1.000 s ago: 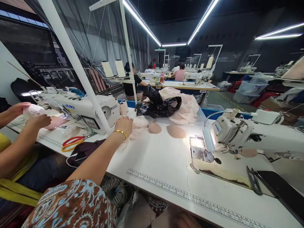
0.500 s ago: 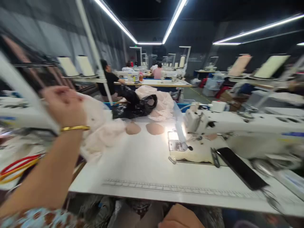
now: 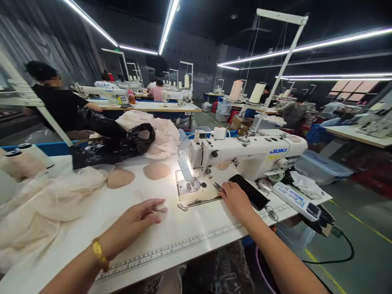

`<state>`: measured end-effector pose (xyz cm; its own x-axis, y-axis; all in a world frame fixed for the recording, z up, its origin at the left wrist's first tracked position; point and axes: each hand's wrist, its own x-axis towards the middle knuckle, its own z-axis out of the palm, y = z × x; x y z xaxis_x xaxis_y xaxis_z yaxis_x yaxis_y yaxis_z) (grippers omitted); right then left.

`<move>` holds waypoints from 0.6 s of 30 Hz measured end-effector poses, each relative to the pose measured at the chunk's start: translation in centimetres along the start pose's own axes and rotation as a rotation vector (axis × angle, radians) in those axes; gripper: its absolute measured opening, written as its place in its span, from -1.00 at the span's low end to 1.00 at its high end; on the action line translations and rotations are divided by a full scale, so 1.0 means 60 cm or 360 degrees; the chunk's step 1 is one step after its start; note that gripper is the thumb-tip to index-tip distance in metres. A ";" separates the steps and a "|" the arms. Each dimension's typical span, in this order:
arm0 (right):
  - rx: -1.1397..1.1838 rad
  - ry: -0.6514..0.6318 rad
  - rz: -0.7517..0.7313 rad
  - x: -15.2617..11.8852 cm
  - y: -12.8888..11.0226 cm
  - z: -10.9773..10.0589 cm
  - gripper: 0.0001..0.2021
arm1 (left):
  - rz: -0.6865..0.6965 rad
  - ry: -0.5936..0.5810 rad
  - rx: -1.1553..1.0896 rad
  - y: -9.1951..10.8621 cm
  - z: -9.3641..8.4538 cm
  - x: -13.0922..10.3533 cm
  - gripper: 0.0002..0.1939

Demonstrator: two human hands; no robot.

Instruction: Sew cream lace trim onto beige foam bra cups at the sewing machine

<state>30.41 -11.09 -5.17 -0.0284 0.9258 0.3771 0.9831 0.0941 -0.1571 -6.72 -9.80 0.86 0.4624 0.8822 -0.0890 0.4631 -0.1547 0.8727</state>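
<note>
My left hand (image 3: 136, 220), with a gold bracelet at the wrist, hovers over the white sewing table (image 3: 171, 226). Its thumb is apart from its loosely bent fingers, and nothing shows between them. At the edge of the needle area, my right hand (image 3: 237, 200) has its fingers closed on a small pair of thread snips (image 3: 218, 188); the blades point left and the handles are hidden. A black phone (image 3: 249, 192) lies beside that hand. The sewing machine (image 3: 241, 151) has its lamp lit. Two tan fabric pieces (image 3: 121, 178) lie flat left of the needle.
Pale sheer fabric (image 3: 36, 216) is heaped on the left. A black plastic bag (image 3: 113, 143) and more pale cloth (image 3: 162, 134) lie at the back. A printed ruler strip (image 3: 171, 251) runs along the front edge. A co-worker in black (image 3: 58, 102) sits at far left.
The view has turned right. My left hand has come from the raised far left to over the table; my right hand has risen from below the table edge onto the thread snips.
</note>
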 end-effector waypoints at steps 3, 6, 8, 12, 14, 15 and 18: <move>0.0081 -0.0039 -0.0053 0.001 -0.031 0.003 -0.84 | -0.0124 -0.0250 -0.0386 -0.004 0.046 0.007 -0.32; 0.0242 -0.0111 -0.0115 -0.014 -0.072 -0.007 -0.83 | -0.0182 -0.0289 -0.0595 -0.001 0.062 0.013 -0.23; 0.0445 -0.0235 -0.0184 -0.032 -0.106 -0.019 -0.76 | -0.0214 -0.0303 -0.0666 0.000 0.064 0.015 -0.18; 0.0751 -0.0387 -0.0457 -0.062 -0.171 -0.031 -0.85 | -0.0214 -0.0345 -0.0801 0.002 0.065 0.018 -0.12; 0.0523 -0.0277 -0.0576 -0.065 -0.192 -0.023 -0.87 | -0.0199 -0.0363 -0.0845 0.004 0.067 0.019 -0.13; 0.0398 -0.0216 -0.0598 -0.064 -0.199 -0.017 -0.86 | -0.0193 -0.0369 -0.0853 0.005 0.068 0.018 -0.14; 0.0160 -0.0068 -0.0621 -0.059 -0.216 0.001 -0.82 | -0.0188 -0.0377 -0.0875 0.004 0.075 0.016 -0.12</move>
<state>17.79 -15.57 -4.51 -0.4055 0.8275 0.3883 0.8745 0.4749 -0.0988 -2.76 -11.02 -1.20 0.6165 0.7467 -0.2498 0.0924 0.2464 0.9647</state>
